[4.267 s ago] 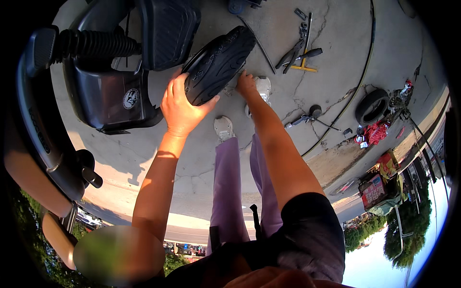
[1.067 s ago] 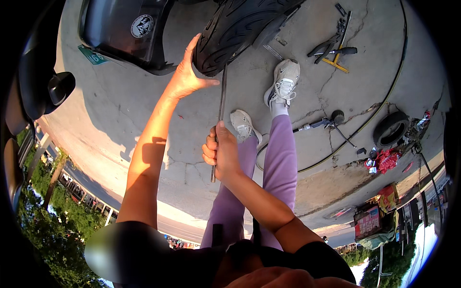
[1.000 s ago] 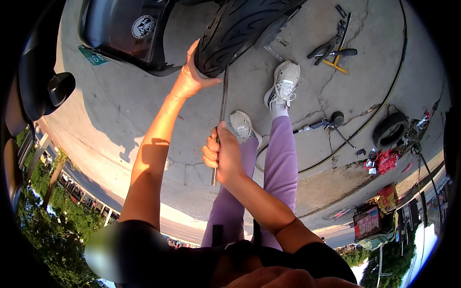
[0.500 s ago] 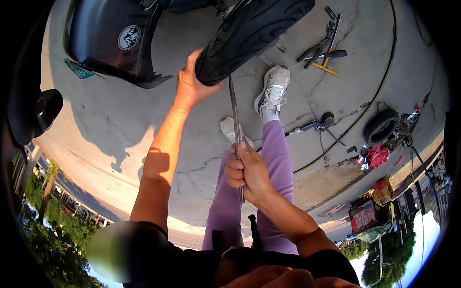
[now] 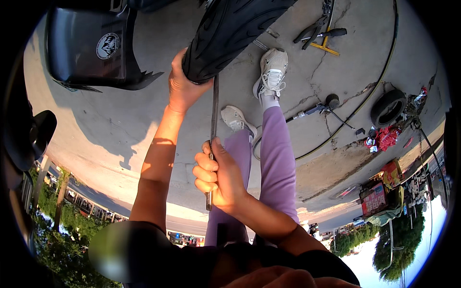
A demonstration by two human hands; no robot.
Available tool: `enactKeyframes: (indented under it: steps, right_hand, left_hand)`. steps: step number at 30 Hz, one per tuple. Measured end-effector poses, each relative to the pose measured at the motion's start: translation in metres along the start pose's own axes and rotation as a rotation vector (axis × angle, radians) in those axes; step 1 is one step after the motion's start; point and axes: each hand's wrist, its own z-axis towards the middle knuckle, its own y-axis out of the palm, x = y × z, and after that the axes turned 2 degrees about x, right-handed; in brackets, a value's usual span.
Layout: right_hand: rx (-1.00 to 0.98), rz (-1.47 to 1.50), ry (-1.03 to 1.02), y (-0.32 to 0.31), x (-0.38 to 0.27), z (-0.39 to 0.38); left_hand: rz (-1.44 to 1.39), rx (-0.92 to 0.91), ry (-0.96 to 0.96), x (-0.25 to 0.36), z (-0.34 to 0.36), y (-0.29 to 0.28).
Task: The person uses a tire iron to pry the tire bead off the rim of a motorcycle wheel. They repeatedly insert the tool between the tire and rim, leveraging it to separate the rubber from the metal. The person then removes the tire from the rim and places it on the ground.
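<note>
The black tyre (image 5: pixel 235 33) is at the top centre, slanting up to the right, its lower end against the left hand (image 5: pixel 184 91), whose fingers and thumb grip around it. A metal bar (image 5: pixel 214 113) runs from that end down to the right hand (image 5: pixel 223 177), whose fingers (image 5: pixel 205 174) are closed around its lower part. Near the tyre, a pale shoe (image 5: pixel 273 69) stands on the concrete ground (image 5: pixel 129 115); pliers (image 5: pixel 312 31) lie farther right, and a dark glossy panel (image 5: pixel 86 48) is at left.

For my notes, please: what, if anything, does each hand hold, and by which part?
The right hand grips the metal bar close to its free end; the left hand holds the tire at its near end.
</note>
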Motion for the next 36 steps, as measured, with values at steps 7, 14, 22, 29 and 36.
enactKeyframes:
  steps: [7,14,22,29,36]
  right_hand:
    - [0.036,0.107,-0.056,0.075,0.037,0.028]
    - [0.255,-0.560,0.006,0.023,-0.033,-0.010]
    - [0.350,-1.112,-0.323,-0.063,-0.123,-0.037]
    - [0.128,-1.669,-0.783,-0.049,-0.240,0.089]
    - [-0.184,-1.900,-0.932,-0.036,-0.289,0.145]
  left_hand:
    - [-0.084,0.051,-0.060,-0.012,0.001,0.006]
    - [0.003,0.053,-0.087,-0.010,0.008,-0.004]
    - [0.006,0.056,-0.122,-0.012,0.008,-0.008]
    - [0.071,0.050,-0.086,-0.015,0.013,-0.007]
    - [0.137,0.037,-0.098,-0.015,0.008,-0.010]
